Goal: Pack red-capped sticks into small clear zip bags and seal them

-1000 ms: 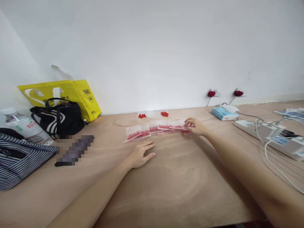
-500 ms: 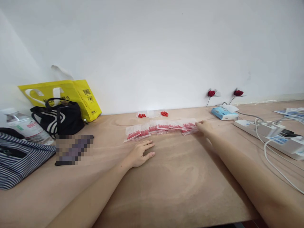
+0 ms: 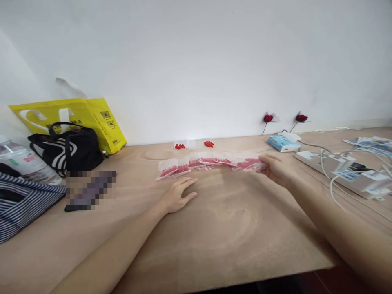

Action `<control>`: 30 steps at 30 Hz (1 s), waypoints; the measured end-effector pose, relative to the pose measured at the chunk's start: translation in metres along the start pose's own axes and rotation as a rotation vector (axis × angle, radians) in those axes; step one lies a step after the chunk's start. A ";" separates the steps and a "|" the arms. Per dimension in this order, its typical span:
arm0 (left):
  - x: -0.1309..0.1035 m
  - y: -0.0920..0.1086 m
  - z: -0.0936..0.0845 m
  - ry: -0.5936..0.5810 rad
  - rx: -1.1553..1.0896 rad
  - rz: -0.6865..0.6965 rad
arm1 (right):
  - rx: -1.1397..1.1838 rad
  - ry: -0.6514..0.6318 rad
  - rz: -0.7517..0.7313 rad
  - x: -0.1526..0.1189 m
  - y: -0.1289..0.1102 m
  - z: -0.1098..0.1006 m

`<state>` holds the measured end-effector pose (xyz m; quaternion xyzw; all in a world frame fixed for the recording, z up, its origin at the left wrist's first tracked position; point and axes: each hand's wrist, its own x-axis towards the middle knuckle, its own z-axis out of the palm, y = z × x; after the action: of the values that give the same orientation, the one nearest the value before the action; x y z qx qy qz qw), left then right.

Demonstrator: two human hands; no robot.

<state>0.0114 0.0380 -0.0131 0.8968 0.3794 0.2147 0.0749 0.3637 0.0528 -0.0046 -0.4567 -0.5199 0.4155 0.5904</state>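
A row of several small clear bags (image 3: 196,163) filled with red pieces lies across the middle of the wooden table (image 3: 232,228). My right hand (image 3: 274,168) holds the rightmost bag (image 3: 251,164) at the row's right end, lifted slightly off the table. My left hand (image 3: 177,195) rests flat on the table just in front of the row's left end, holding nothing. Two small heaps of loose red pieces (image 3: 209,143) lie behind the row, near the wall.
A yellow bag (image 3: 76,118), a black handbag (image 3: 69,147) and a water bottle (image 3: 21,161) stand at the left, with striped cloth (image 3: 24,204) in front. A tissue pack (image 3: 283,143), a power strip with cables (image 3: 346,173) and papers (image 3: 370,143) lie at the right.
My right hand slid from the row's right end outward, then closed on the rightmost bag and raised it. The view has shifted a little. My left hand stayed put.
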 end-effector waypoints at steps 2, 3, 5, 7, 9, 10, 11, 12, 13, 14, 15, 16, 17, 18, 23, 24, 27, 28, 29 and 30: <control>-0.001 0.007 0.001 0.069 0.000 0.062 | 0.105 -0.074 0.140 -0.018 -0.001 0.031; -0.001 0.011 0.001 0.098 0.001 0.096 | 0.127 -0.124 0.172 -0.026 0.000 0.047; -0.003 0.018 0.002 0.134 0.007 0.159 | 0.140 -0.214 0.189 -0.039 0.004 0.080; -0.006 0.024 0.002 0.151 0.018 0.219 | 0.125 -0.261 0.179 -0.046 0.010 0.107; -0.008 0.027 0.001 0.164 0.034 0.266 | 0.106 -0.262 0.170 -0.049 0.017 0.126; -0.008 0.027 0.001 0.169 0.042 0.282 | 0.093 -0.264 0.178 -0.048 0.020 0.132; -0.009 0.026 0.000 0.171 0.046 0.294 | 0.065 -0.273 0.192 -0.047 0.022 0.136; -0.009 0.025 0.000 0.168 0.049 0.303 | 0.016 -0.287 0.200 -0.046 0.023 0.137; -0.009 0.023 0.000 0.165 0.051 0.308 | -0.060 -0.301 0.190 -0.044 0.024 0.136; -0.009 0.022 0.000 0.160 0.050 0.313 | -0.159 -0.317 0.155 -0.043 0.023 0.133; -0.009 0.020 0.000 0.154 0.047 0.317 | -0.268 -0.333 0.094 -0.042 0.022 0.129; -0.009 0.019 0.000 0.150 0.041 0.319 | -0.368 -0.353 0.013 -0.041 0.020 0.124; -0.009 0.018 0.000 0.150 0.035 0.320 | -0.448 -0.377 -0.077 -0.040 0.018 0.119; -0.008 0.017 -0.001 0.153 0.030 0.323 | -0.507 -0.405 -0.162 -0.040 0.016 0.114; -0.007 0.020 -0.002 0.197 0.038 0.366 | -0.701 -0.429 -0.444 -0.046 0.011 0.112; -0.008 0.020 -0.002 0.202 0.041 0.372 | -0.746 -0.435 -0.490 -0.048 0.010 0.115; -0.009 0.021 -0.001 0.206 0.030 0.365 | -0.858 -0.446 -0.581 -0.052 0.008 0.125; -0.010 0.020 0.000 0.209 0.022 0.358 | -0.888 -0.438 -0.596 -0.053 0.007 0.128; -0.011 0.020 0.001 0.213 0.014 0.351 | -0.919 -0.433 -0.614 -0.053 0.007 0.130; -0.012 0.019 0.002 0.219 0.005 0.347 | -0.953 -0.434 -0.636 -0.053 0.008 0.131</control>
<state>0.0173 0.0158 -0.0129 0.9202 0.2256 0.3198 -0.0072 0.2274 0.0179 -0.0190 -0.3977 -0.8678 0.0243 0.2968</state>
